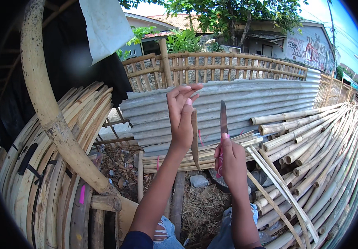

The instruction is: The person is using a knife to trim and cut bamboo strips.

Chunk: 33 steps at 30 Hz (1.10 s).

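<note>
Outdoor site, bright daylight, blue sky (347,31) upper right. Corrugated metal sheeting (233,97) spans mid-view; bamboo slat fence (239,68) behind it. Beyond: leafy trees (229,14), tiled roof (181,21), grey wall with graffiti (307,47). Left side dark, black sheeting (69,50), pale sheet (104,29) hanging in front. Ground (204,211) covered in dry, straw-like litter, at least between the stacks.

slats (54,186) lie left, poles (320,166) right. the knife (223,120) is before a corrugated sheet (262,97), a fence (229,54) behind that sheet.
</note>
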Each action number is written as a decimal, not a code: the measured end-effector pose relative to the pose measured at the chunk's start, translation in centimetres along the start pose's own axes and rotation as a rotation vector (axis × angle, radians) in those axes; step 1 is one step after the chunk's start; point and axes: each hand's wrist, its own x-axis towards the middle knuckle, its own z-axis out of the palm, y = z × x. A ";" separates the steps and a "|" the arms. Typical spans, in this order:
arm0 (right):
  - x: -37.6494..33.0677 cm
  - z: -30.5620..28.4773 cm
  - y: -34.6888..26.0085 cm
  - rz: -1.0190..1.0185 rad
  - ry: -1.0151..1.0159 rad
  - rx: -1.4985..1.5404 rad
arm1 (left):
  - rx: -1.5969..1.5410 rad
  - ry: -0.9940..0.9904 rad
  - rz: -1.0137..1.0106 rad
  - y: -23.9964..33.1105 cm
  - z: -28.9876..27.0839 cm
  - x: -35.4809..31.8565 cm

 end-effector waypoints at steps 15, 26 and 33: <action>-2.0 2.9 -0.7 -0.359 0.172 -0.340 | -0.084 -0.040 -0.012 0.4 1.6 -1.5; -0.7 1.7 5.8 0.143 -0.091 0.329 | 0.024 -0.037 -0.101 0.5 -0.9 -1.7; 2.0 0.9 8.5 -0.126 -0.078 0.023 | -0.187 0.025 -0.239 0.8 -0.9 -0.4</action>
